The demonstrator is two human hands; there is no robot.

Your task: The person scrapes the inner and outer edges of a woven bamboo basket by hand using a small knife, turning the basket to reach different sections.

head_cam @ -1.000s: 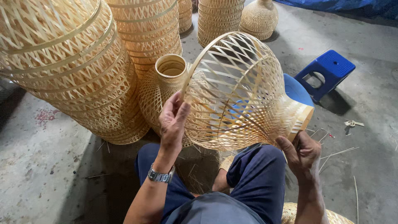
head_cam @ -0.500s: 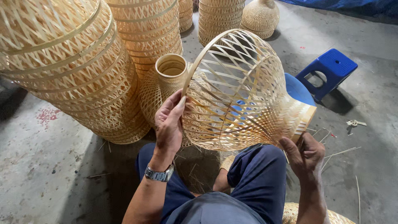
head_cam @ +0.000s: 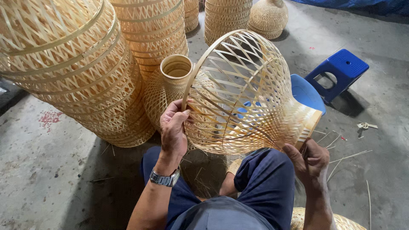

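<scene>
Bamboo lampshade frame [head_cam: 247, 93] is up over my knees, above a grey concrete floor [head_cam: 51, 179] littered with slivers. My left hand [head_cam: 174, 127] is clamped on its wide hoop rim, right hand [head_cam: 313, 162] gripping the narrow neck (tilted sideways). Stacked woven shades [head_cam: 85, 68] sit nested together just left, blue stool [head_cam: 338, 70] behind.

stacked baskets [head_cam: 76, 64]: cut by top, left edges | right hand [head_cam: 313, 162] fingers: behind lampshade [head_cam: 247, 93] neck
</scene>
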